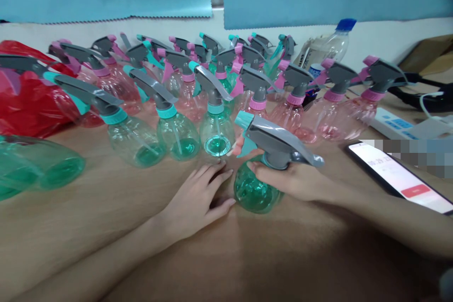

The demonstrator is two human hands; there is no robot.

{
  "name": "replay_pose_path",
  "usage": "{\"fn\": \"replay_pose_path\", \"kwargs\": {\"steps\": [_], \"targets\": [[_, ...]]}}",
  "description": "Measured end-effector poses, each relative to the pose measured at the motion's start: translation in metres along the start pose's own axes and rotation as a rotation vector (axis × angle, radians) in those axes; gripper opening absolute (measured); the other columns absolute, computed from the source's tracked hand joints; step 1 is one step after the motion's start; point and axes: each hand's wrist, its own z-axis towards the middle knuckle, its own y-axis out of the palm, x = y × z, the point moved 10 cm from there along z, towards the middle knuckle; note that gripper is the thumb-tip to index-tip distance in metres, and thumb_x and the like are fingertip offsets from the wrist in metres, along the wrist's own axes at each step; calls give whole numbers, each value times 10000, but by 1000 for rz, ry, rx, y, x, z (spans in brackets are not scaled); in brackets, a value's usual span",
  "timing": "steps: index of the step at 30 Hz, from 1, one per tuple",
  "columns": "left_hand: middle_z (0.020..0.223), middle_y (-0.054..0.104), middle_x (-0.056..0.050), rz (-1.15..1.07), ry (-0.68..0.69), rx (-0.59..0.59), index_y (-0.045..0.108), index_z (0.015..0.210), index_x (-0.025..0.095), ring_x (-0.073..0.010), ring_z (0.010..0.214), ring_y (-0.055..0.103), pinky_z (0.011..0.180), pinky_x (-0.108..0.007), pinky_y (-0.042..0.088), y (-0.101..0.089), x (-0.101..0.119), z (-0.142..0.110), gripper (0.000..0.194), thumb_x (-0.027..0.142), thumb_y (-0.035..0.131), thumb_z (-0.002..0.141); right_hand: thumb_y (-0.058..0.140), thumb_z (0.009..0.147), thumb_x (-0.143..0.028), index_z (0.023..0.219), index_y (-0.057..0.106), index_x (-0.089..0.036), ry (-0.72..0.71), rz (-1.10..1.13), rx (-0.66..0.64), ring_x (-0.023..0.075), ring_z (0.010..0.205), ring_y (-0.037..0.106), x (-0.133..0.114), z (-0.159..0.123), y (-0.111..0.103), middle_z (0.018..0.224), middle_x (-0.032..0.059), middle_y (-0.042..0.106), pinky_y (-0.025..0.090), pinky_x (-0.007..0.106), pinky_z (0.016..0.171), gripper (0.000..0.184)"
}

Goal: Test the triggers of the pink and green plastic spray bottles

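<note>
My right hand is wrapped round the upper part of a green spray bottle with a grey and teal trigger head. That bottle is a little tilted at the front of the group. My left hand rests on the table just left of it, fingers spread and holding nothing. Close beyond my left fingertips stand a clear-green spray bottle and another green spray bottle, both with teal collars. A third green spray bottle stands farther left.
Rows of pink spray bottles and green ones fill the back of the wooden table. A red plastic bag lies at left. On the right are a lit phone, a power strip and a clear bottle with blue cap.
</note>
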Motion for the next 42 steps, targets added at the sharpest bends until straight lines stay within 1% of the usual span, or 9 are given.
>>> {"fn": "replay_pose_path", "kwargs": {"steps": [5,7,12,17,20,25,31,38,42], "targets": [[1382,461,-130,-5,-6,-15,464,1314,183,-302,1265,415,1027,-473,355,-1,1,1,484,426,539,903,471,634,51,910,570,-243,5,-47,7,124,743,629,1,-2,-1,935,-37,660,550,262,682,416],[1374,467,-136,-3,-1,-11,468,1310,171,-302,1267,412,1031,-470,352,-1,2,1,488,426,543,901,474,644,41,922,575,-241,7,-66,12,121,710,623,3,-2,-2,922,-38,662,549,264,664,409],[1371,469,-140,6,8,13,454,1323,150,-296,1260,419,1027,-461,359,0,0,0,513,432,544,903,479,635,58,957,606,-249,-45,-49,20,148,910,650,1,1,-2,1011,-31,674,555,276,819,463],[1369,470,-143,3,9,13,453,1325,147,-301,1250,429,1015,-461,369,1,0,-1,519,427,548,899,449,624,131,1090,613,-251,-127,-18,-28,143,1030,626,-3,0,2,1127,-21,658,522,267,915,624],[1360,478,-136,2,7,0,451,1325,157,-292,1240,436,1011,-458,372,1,0,-1,511,436,535,905,471,669,111,1168,586,-250,-133,10,-25,149,1095,607,-1,-2,3,1186,-8,643,509,274,952,626],[1368,469,-140,10,10,10,444,1327,149,-294,1258,422,1017,-457,366,0,1,0,520,434,540,902,503,730,56,1243,542,-264,-90,20,-15,140,1093,615,3,-2,4,1192,6,652,546,218,844,606],[1362,474,-144,0,4,25,433,1323,157,-300,1254,430,1007,-464,379,-1,1,0,525,438,548,895,494,688,105,1247,544,-271,-98,35,-9,121,1038,634,-1,-3,3,1153,-8,674,538,196,848,676],[1356,475,-144,-4,6,19,432,1320,156,-296,1252,429,1010,-464,374,-1,1,0,516,428,549,898,477,705,100,1200,587,-278,-124,27,-21,137,998,640,-5,-2,3,1011,-34,716,547,246,856,632],[1345,484,-136,-12,10,27,429,1317,172,-291,1253,429,1010,-465,375,-2,1,0,502,424,547,899,475,683,100,1171,609,-277,-122,9,-15,122,936,642,-4,-2,3,966,-44,720,544,235,857,631]]}}
